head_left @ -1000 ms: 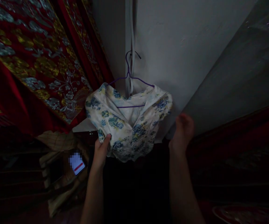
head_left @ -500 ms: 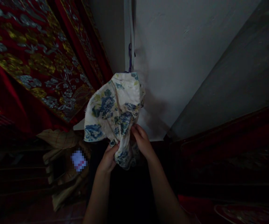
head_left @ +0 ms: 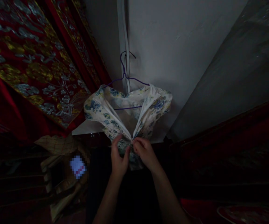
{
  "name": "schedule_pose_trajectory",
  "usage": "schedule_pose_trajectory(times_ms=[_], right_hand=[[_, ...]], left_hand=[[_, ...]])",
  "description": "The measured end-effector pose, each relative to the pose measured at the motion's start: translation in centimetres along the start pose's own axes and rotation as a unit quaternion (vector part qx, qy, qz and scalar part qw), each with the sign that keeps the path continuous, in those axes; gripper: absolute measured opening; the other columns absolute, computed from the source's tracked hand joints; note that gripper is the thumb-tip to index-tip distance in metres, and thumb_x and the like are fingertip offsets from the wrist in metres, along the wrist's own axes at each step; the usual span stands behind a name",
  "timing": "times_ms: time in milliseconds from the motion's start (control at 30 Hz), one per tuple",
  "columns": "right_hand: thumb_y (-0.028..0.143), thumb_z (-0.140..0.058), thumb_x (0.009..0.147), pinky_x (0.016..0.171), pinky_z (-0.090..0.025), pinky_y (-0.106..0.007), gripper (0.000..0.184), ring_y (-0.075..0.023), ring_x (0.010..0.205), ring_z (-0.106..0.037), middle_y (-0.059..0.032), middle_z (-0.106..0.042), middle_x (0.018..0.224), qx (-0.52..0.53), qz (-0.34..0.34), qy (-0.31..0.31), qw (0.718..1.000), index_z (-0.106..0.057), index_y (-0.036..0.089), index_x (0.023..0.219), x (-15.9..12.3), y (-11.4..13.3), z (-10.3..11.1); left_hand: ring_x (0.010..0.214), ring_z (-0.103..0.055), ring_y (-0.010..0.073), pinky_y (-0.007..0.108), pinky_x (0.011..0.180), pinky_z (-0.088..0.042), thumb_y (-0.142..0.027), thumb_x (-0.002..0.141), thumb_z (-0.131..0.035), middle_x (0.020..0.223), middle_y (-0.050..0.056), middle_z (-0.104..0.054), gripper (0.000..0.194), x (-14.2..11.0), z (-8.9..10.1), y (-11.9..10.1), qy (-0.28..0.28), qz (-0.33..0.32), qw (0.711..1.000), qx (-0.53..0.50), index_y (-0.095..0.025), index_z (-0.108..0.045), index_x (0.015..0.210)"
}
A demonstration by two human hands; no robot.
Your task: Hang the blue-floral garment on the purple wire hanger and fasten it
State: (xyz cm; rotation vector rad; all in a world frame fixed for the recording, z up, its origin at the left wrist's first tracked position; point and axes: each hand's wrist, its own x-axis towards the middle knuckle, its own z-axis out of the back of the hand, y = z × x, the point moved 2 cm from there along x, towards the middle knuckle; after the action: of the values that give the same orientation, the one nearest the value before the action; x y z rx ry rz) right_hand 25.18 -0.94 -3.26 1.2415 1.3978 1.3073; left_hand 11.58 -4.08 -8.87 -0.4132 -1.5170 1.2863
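A white garment with blue and yellow-green flowers [head_left: 113, 126] hangs on a thin purple hanger [head_left: 124, 67], facing me, with its neck spread in a deep V. White edging runs down both sides of the V to what looks like a zipper [head_left: 132, 139] at its point. There the fingers of my right hand [head_left: 146, 153] are pinched together on it. My left hand [head_left: 120, 158] is just left of that spot, thumb and forefinger apart in front of the cloth. The lower part of the garment is partly hidden by my hands and the dark.
The hanger's hook is caught at a pale wall [head_left: 183, 37] beside a vertical white strip [head_left: 122, 25]. Red cloth with gold and silver embroidery [head_left: 38, 68] hangs at left. Below it are a checked cloth [head_left: 57, 144] and a blurred bright patch [head_left: 78, 166]. The room is dim.
The garment has turned from edge-on to face me, showing its open V and the hanger bar. My left hand has let go of the cloth; my right has moved to the point of the V.
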Motion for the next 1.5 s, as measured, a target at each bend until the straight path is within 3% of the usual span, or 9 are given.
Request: schedule_pose_trajectory(times_ms=[67,233,433,600,767,1000,1100,1333,1500], right_hand=[[0.039,-0.057,0.075,0.046,-0.027,-0.024,0.027,-0.0095,0.047,-0.036,0.0047,-0.042,0.05,-0.005,0.008,0.004,1.0,-0.05,0.021,0.057,0.0,0.3,-0.6],[0.035,-0.055,0.079,0.044,-0.029,-0.024,0.025,-0.0101,0.04,-0.039,0.0049,-0.045,0.043,-0.032,0.01,0.027,0.999,-0.061,0.019,0.062,0.1,1.5,-0.2],[0.039,-0.059,0.078,0.044,-0.032,-0.023,0.028,-0.0094,0.037,-0.042,0.0039,-0.049,0.04,-0.043,0.021,-0.035,0.998,-0.066,0.016,0.063,5.2,6.6,1.9],[0.025,-0.055,0.085,0.045,-0.032,-0.02,0.024,-0.0074,0.04,-0.046,0.0035,-0.052,0.044,-0.036,0.14,-0.082,0.986,-0.062,0.016,0.064,11.6,12.9,0.6],[0.029,-0.054,0.092,0.046,-0.033,-0.018,0.026,-0.006,0.042,-0.049,0.0049,-0.05,0.048,-0.024,0.198,-0.046,0.979,-0.06,0.016,0.07,11.6,14.3,-0.7],[0.028,-0.053,0.092,0.045,-0.032,-0.019,0.026,-0.0058,0.042,-0.046,0.0056,-0.049,0.049,-0.028,0.221,-0.022,0.975,-0.057,0.018,0.069,9.0,14.1,-1.1],[0.031,-0.055,0.092,0.046,-0.032,-0.02,0.027,-0.006,0.042,-0.045,0.0057,-0.049,0.051,-0.044,0.25,-0.015,0.967,-0.058,0.018,0.069,8.8,14.7,-1.1],[0.038,-0.055,0.09,0.053,-0.031,-0.024,0.028,-0.0106,0.054,-0.045,0.0042,-0.047,0.056,-0.088,0.272,-0.092,0.954,-0.061,0.019,0.07,11.2,10.5,-0.3],[0.03,-0.056,0.079,0.055,-0.032,-0.025,0.025,-0.0129,0.055,-0.047,0.0021,-0.052,0.053,-0.125,0.135,-0.102,0.978,-0.06,0.018,0.057,11.8,3.1,0.2]], left_hand=[[0.113,-0.064,0.029,0.041,0.103,-0.046,-0.028,0.088,-0.064,0.115,0.011,-0.07,0.027,-0.3,-1.4,-1.2,0.097,0.003,0.995,-0.018,-0.022,-0.065,0.113],[0.075,-0.065,0.021,0.03,0.072,-0.048,-0.026,0.084,-0.06,0.082,0.003,-0.068,0.006,0.8,-2.7,-2.9,0.108,-0.016,0.994,-0.007,-0.022,-0.059,0.089],[0.073,-0.063,0.0181,0.028,0.071,-0.046,-0.022,0.088,-0.054,0.081,0.003,-0.066,0.002,2.0,-4.0,-1.1,0.193,-0.064,0.978,0.054,-0.022,-0.054,0.087],[0.07,-0.061,0.0194,0.029,0.068,-0.043,-0.018,0.084,-0.057,0.076,0.003,-0.063,0.004,3.9,-4.7,1.5,0.257,-0.076,0.958,0.099,-0.022,-0.055,0.085],[0.065,-0.06,0.019,0.029,0.065,-0.042,-0.016,0.086,-0.057,0.07,0.001,-0.062,0.007,6.5,-4.4,0.7,0.306,-0.09,0.941,0.11,-0.022,-0.058,0.082],[0.089,-0.065,0.0187,0.031,0.087,-0.048,-0.03,0.097,-0.059,0.102,0.005,-0.069,0.035,15.1,-1.8,-10.3,0.077,-0.239,0.967,-0.034,-0.022,-0.054,0.131],[0.095,-0.062,0.02,0.034,0.093,-0.044,-0.034,0.098,-0.059,0.1,0.005,-0.067,0.024,18.0,-1.6,-14.0,0.08,-0.309,0.948,-0.004,-0.018,-0.065,0.115],[0.093,-0.058,0.0208,0.036,0.095,-0.04,-0.039,0.102,-0.051,0.091,0.006,-0.06,0.027,19.4,-2.8,-13.9,0.102,-0.352,0.924,0.108,-0.015,-0.061,0.093],[0.092,-0.058,0.0167,0.032,0.095,-0.043,-0.04,0.102,-0.052,0.091,0.003,-0.059,0.026,20.4,0.7,-12.2,-0.041,-0.287,0.956,-0.038,-0.015,-0.059,0.095]])
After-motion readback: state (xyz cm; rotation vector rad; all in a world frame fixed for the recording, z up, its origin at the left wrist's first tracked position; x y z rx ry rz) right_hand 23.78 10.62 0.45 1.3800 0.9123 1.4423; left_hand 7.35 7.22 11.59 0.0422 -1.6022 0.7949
